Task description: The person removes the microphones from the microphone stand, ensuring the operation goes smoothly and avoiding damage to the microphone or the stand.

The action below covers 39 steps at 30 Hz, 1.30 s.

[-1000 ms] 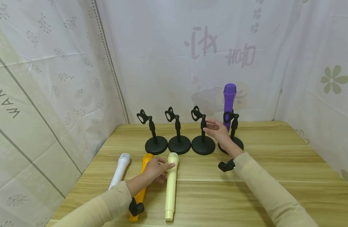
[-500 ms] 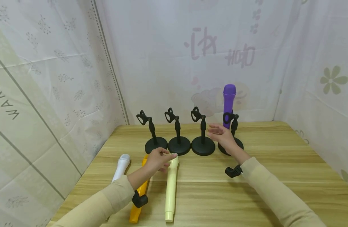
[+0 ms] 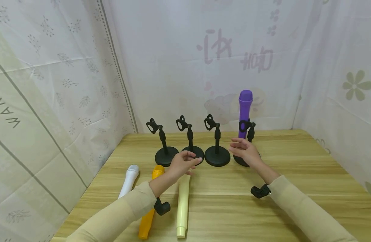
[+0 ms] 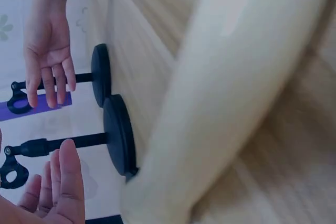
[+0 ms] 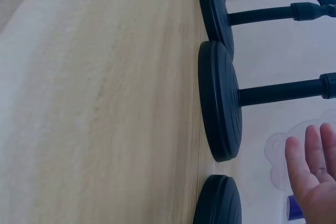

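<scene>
My left hand [image 3: 183, 165] hovers over the top end of the pale yellow microphone [image 3: 182, 208], hiding its head. Its fingers are loosely bent and hold nothing. My right hand [image 3: 246, 153], relaxed and also holding nothing, is in front of the rightmost black stand [image 3: 251, 132]. That stand's clip carries a purple microphone [image 3: 244, 112], upright with its head on top; its lower end is partly hidden. In the left wrist view the pale yellow microphone [image 4: 236, 77] looms large below the left hand [image 4: 60, 192]. The right wrist view catches the right hand's fingers [image 5: 315, 156] spread beside the stands.
To the left of the purple one stand black stands with bare clips: one at left [image 3: 162, 137], one in the middle [image 3: 190, 134], one nearer right [image 3: 217, 137]. An orange microphone [image 3: 147, 222] and a white microphone [image 3: 129, 179] lie on the wooden table [image 3: 221, 208].
My left hand has moved right and forward, from between the orange and pale yellow microphones to over the latter's head. My right hand has drawn back rightward from the neighbouring stand.
</scene>
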Available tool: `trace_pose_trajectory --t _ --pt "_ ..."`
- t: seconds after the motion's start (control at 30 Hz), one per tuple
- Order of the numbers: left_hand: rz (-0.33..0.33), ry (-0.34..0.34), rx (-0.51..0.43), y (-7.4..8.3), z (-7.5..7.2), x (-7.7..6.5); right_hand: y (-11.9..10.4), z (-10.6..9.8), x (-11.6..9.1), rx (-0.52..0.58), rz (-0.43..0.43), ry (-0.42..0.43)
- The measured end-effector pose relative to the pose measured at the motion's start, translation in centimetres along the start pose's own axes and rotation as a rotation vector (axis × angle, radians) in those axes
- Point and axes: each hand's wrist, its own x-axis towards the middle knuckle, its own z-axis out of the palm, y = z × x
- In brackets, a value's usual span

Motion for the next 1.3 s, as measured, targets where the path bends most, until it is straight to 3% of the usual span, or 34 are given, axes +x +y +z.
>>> trace_pose_trajectory --t 0.2,0.37,0.57,0.7,0.87,1.0,1.1,1.17,1.3 --pt "0.116 -0.071 -0.04 1.3 1.7 1.3 0.6 -1.3 -0.7 0.034 -0.074 -0.004" --pt "0.199 -0.073 -0.047 2.0 3.1 2.5 0.7 -2.1 -1.4 0.026 -0.12 0.023" --pt "0.252 -0.054 -0.027 2.9 4.7 3.6 -0.3 -2.5 -2.4 -0.111 -0.112 0.143" --pt "0.278 -0.038 -0.004 3.7 5.7 4.1 0.8 -3.7 -2.2 -0.121 -0.144 0.177" --pt "0.33 -0.017 0.046 5.0 6.7 5.0 4.9 -6.3 -0.3 -0.2 -0.152 0.268" --pt "0.403 -0.024 0.06 5.7 7.5 5.9 5.7 -7.8 0.0 -0.122 -0.157 0.275" --pt "0.431 -0.03 0.038 6.3 7.9 6.4 4.4 -8.0 -0.4 -0.1 -0.117 0.294" --pt "0.443 -0.032 0.009 6.9 8.1 6.7 3.5 -7.9 -0.3 -0.185 -0.09 0.34" --pt "0.469 -0.023 0.003 8.7 8.3 6.4 -1.0 -6.5 -1.9 -0.161 -0.074 0.318"
